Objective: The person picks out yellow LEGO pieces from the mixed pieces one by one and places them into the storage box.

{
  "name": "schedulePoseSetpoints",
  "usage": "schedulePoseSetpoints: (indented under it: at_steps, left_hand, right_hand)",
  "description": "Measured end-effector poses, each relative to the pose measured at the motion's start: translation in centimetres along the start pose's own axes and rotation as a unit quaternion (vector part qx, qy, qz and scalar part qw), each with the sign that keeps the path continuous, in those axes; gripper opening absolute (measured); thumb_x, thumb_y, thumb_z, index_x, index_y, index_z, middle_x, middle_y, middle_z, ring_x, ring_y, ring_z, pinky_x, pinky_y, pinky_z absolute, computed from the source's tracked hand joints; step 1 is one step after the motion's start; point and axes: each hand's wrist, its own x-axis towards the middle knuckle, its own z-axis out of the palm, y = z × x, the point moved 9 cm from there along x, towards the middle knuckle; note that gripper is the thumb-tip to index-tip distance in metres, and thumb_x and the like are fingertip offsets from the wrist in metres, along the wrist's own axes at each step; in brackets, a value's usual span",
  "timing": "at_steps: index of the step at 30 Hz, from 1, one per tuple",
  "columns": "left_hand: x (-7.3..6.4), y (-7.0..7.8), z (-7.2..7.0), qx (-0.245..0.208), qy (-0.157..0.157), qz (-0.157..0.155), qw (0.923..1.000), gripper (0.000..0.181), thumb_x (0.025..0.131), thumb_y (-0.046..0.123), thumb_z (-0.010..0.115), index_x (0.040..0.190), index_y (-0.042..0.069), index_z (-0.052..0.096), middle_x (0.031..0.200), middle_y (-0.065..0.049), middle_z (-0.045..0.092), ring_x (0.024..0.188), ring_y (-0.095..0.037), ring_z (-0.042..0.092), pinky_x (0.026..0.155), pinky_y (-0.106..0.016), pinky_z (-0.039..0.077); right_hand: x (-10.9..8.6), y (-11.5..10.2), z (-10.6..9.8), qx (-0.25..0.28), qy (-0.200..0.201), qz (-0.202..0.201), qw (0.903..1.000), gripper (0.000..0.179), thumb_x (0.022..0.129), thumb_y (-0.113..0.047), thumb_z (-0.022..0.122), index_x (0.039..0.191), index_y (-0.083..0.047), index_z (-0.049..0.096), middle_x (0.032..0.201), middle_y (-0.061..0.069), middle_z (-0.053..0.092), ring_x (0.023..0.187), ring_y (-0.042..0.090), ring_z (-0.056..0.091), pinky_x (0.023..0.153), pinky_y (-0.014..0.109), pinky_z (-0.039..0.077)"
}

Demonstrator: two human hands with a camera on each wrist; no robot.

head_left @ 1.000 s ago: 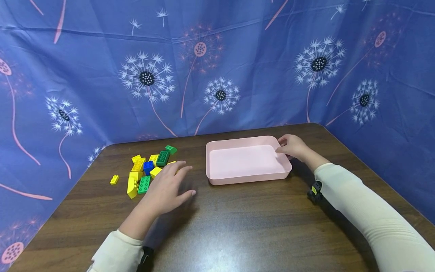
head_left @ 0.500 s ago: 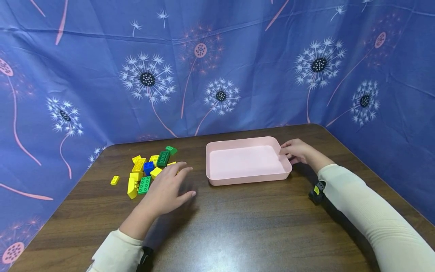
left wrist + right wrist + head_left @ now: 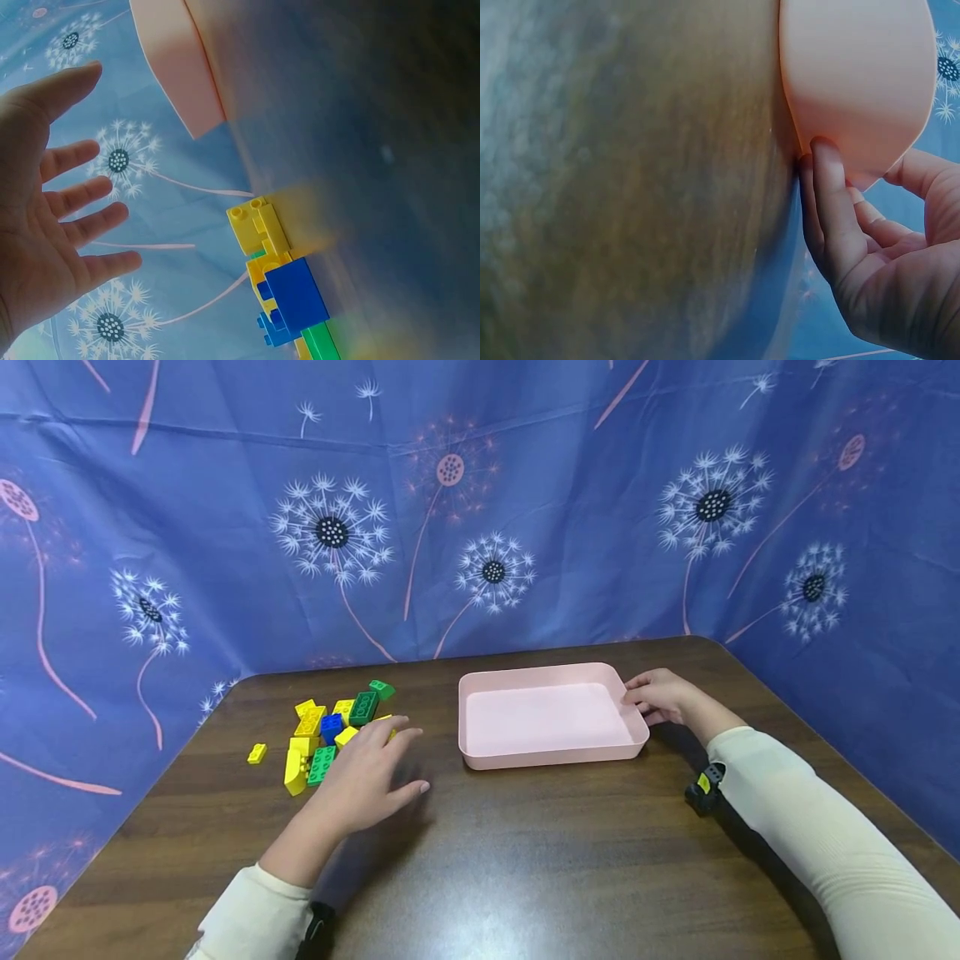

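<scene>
A pale pink rectangular tray [image 3: 547, 714] stands on the table, nothing inside it. At its right end my right hand [image 3: 667, 697] grips the wall. In the right wrist view the thumb [image 3: 915, 171] meets the rim and the fingers [image 3: 832, 195] touch the outer side low down. My left hand [image 3: 367, 777], fingers spread and apart from the tray, hovers beside a pile of toy building bricks and holds nothing. Among the bricks are a green brick [image 3: 322, 766], a blue brick [image 3: 331, 727] and several yellow ones; the hand hides part of the pile.
A small yellow brick [image 3: 257, 753] lies alone left of the pile. The brown wooden table [image 3: 525, 860] ends at a blue dandelion-patterned cloth [image 3: 570, 552] behind and at both sides.
My right hand has slid outward along the tray's end, so its fingers reach less far over the rim. The left hand and the bricks stay nearly still; the head view shifts slightly.
</scene>
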Motion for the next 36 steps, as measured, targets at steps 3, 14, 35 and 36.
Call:
schedulePoseSetpoints:
  at_steps: [3, 14, 35, 36]
  left_hand:
    - [0.0, -0.1, -0.1, 0.000, 0.001, 0.001, 1.0000, 0.069, 0.078, 0.042, 0.079, 0.134, 0.010, 0.055, 0.140, -0.016, 0.047, 0.128, -0.035, 0.043, 0.102, -0.055, 0.039]
    - [-0.3, -0.3, 0.0, -0.007, 0.004, 0.006, 0.9999, 0.068, 0.077, 0.042, 0.080, 0.132, 0.008, 0.057, 0.139, -0.016, 0.049, 0.127, -0.035, 0.045, 0.101, -0.053, 0.041]
    - [-1.7, -3.4, -0.6, -0.056, -0.009, -0.023, 0.9981, 0.063, 0.075, 0.026, 0.085, 0.128, 0.006, 0.058, 0.136, -0.017, 0.050, 0.124, -0.039, 0.045, 0.099, -0.055, 0.042]
    - [-1.9, -3.7, -0.6, -0.058, -0.008, -0.025, 0.9980, 0.062, 0.074, 0.024, 0.086, 0.127, 0.006, 0.059, 0.135, -0.017, 0.050, 0.123, -0.038, 0.046, 0.098, -0.055, 0.042]
  right_hand:
    - [0.1, 0.0, -0.1, -0.001, -0.001, -0.002, 1.0000, 0.057, 0.094, -0.008, 0.058, 0.139, 0.016, 0.031, 0.098, 0.008, 0.062, 0.081, 0.013, 0.064, 0.078, 0.041, 0.056]
    - [-0.1, 0.0, 0.2, 0.000, -0.011, 0.006, 0.9999, 0.057, 0.094, -0.008, 0.058, 0.139, 0.015, 0.032, 0.105, 0.013, 0.062, 0.085, 0.014, 0.064, 0.082, 0.043, 0.055]
    - [-0.4, 0.0, 0.1, 0.003, -0.023, -0.010, 0.9997, 0.061, 0.091, -0.011, 0.063, 0.138, 0.016, 0.034, 0.118, 0.023, 0.056, 0.091, 0.019, 0.064, 0.085, 0.045, 0.054]
    - [-0.4, 0.0, 0.1, 0.001, -0.020, -0.008, 0.9998, 0.060, 0.093, -0.010, 0.061, 0.139, 0.016, 0.033, 0.120, 0.024, 0.055, 0.092, 0.020, 0.064, 0.085, 0.045, 0.054]
